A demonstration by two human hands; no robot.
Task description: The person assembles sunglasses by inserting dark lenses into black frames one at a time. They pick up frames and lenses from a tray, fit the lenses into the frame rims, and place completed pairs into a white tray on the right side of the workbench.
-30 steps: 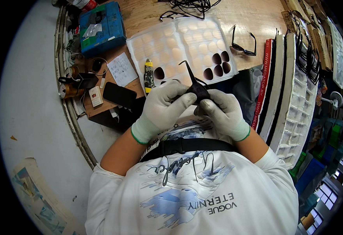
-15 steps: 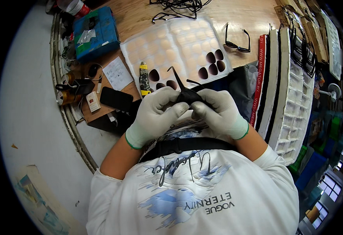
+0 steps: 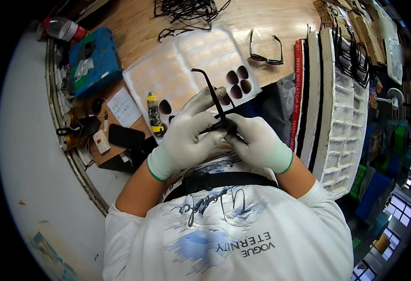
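Biggest first: we see the wooden table (image 3: 286,30) across the top, its bare wood showing around the things on it. We then have a white rack (image 3: 341,145) on the right, full of compartments, with other long boards beside it. We note a pale sheet (image 3: 182,49) with rows of rounded pockets, lying at an angle on the table, and a blue box (image 3: 95,65) to its left. We log a tangled pile of black frames (image 3: 186,11) at the top, and a bottle (image 3: 65,29) on its side beyond the blue box. Both hands wear pale gloves: we get the left hand (image 3: 189,129) and the right hand (image 3: 257,140) close together in front of the belt, both clamped, thumb against fingers, on one pair of black glasses (image 3: 224,125). We place these glasses between the two hands, arms pointing up toward the sheet; some left fingers stretch out beside one arm. We can't tell whether lenses sit in them, as the gloves cover much of the front. We mark a second pair of glasses (image 3: 265,59) on the table, right of the sheet, a yellow-and-dark cutter (image 3: 154,114) by the sheet's left edge, a black phone (image 3: 126,136) left of the hands, and, smallest, dark lenses (image 3: 243,72) grouped near the sheet's right corner.
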